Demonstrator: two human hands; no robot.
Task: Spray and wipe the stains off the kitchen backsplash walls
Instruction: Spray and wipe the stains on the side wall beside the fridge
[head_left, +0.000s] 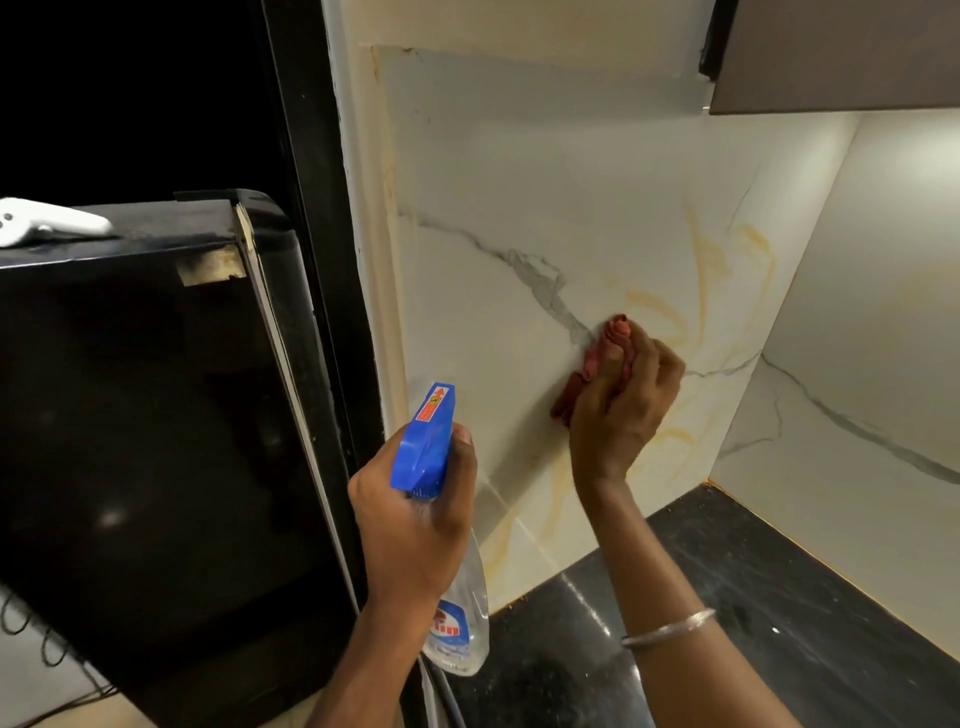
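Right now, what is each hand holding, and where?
Left hand grips the spray bottle by its neck; right hand clutches the red cloth around its middle.

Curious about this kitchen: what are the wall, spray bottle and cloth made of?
Wall: probably polished marble or marble-look tile, white with grey veins and a faint sheen. Spray bottle: clear plastic, see-through body, opaque blue head. Cloth: soft reddish fabric, bunched into folds.

The left hand (415, 519) grips a clear blue-headed plastic spray bottle (428, 436) at near left, while the right hand (623, 405), farther right, clutches a bunched red cloth (618, 332).
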